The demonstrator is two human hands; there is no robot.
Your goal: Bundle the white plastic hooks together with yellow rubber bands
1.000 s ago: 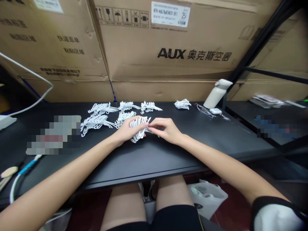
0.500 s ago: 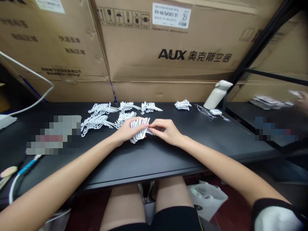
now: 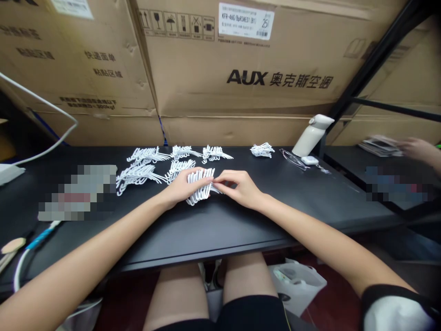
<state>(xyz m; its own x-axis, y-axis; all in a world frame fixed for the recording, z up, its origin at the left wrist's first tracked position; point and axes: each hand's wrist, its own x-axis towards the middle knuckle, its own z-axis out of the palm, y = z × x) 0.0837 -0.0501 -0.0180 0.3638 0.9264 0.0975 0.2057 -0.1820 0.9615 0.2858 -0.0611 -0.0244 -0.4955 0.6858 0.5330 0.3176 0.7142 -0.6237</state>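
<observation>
A bundle of thin white hooks (image 3: 200, 187), lined up side by side with their bent ends toward me, is held just above the black table. My left hand (image 3: 182, 187) is closed around the bundle, thumb across its front. At its right side, my right hand (image 3: 241, 187) pinches the thin straight ends with thumb and forefinger; the exact contact is too small to make out. Behind my left hand lies another hook bundle (image 3: 179, 169), partly covered. More white hook bundles (image 3: 138, 177) rest to the left, and others (image 3: 215, 153) sit farther back.
A small hook pile (image 3: 262, 150) lies back right, near glasses (image 3: 292, 158), a white earphone case (image 3: 309, 160) and a cream bottle (image 3: 312, 135). Cardboard boxes (image 3: 193, 92) wall off the back. A white cable (image 3: 51, 108) hangs left. Another person's hand (image 3: 418, 149) is far right.
Both my hands and the bundle stay nearly still. At far right, the other person's hand has moved left, toward the stack of flat items.
</observation>
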